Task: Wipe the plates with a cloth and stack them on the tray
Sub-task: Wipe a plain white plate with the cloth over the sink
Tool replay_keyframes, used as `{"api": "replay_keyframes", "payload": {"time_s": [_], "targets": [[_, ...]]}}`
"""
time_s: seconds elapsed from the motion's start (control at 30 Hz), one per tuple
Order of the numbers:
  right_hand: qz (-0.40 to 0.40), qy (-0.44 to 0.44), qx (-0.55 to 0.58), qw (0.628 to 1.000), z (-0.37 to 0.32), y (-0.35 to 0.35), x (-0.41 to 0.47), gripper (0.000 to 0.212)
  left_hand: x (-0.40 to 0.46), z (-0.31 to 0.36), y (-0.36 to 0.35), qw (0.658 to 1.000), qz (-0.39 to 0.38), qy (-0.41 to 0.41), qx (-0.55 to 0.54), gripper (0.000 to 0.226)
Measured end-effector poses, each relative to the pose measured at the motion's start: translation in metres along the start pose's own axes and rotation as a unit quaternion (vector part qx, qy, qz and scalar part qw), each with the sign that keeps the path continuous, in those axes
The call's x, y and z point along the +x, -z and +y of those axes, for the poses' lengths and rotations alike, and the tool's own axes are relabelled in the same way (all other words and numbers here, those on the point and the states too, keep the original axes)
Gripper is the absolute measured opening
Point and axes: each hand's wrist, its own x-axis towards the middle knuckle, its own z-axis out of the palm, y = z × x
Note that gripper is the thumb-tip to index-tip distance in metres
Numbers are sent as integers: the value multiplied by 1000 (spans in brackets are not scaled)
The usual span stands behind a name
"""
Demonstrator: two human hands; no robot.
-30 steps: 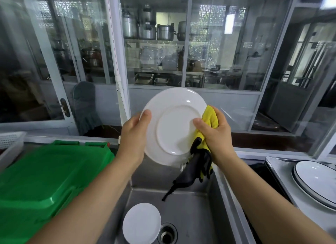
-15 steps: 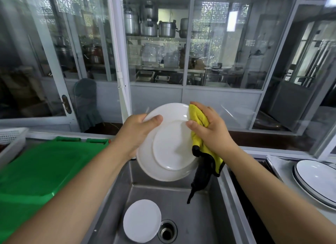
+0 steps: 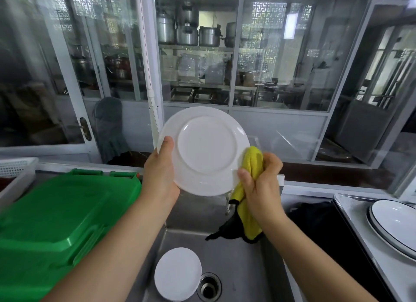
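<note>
I hold the white plate upright above the sink, its underside turned toward me. My left hand grips its left rim, thumb lying flat on the back of the plate and the other fingers hidden behind it. My right hand is curled around the yellow cloth, pinching it against the plate's lower right rim, thumb on my side of the plate; the cloth's black-edged tail hangs down from my palm toward the sink. In the sink basin, straight below the held plate, a smaller white plate lies just beside the drain. Left of the sink sits a green plastic crate, with a white basket at its far left corner. Right of the sink, on the desk, rest dark-rimmed white plates, stacked; I cannot tell how many.
</note>
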Motion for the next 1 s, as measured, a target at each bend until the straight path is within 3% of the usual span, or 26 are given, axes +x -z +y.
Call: {"api": "replay_keyframes", "payload": {"time_s": [0.13,0.3,0.5,0.63,0.77,0.9,1.0], "targets": [[21,132,-143,981,-5,5,10,41,-3,-3,-2,1000,7,-6,-1,19],[58,269,-267,924,1,-8,-19,38,-3,-8,-6,997,55,47,-16,34],[62,383,-332,860,-13,-38,-34,30,-14,-28,-20,991,46,113,-55,38],[71,411,-295,860,-8,-35,-31,24,-8,-24,-15,993,42,107,-41,43],[83,328,-216,916,3,-18,-20,26,-1,-17,-3,997,42,59,-12,45],[82,52,-79,992,-1,6,11,24,3,-15,12,999,30,-18,27,26],[38,-94,83,991,-11,22,29,19,6,-12,16,998,14,-42,54,26]]}}
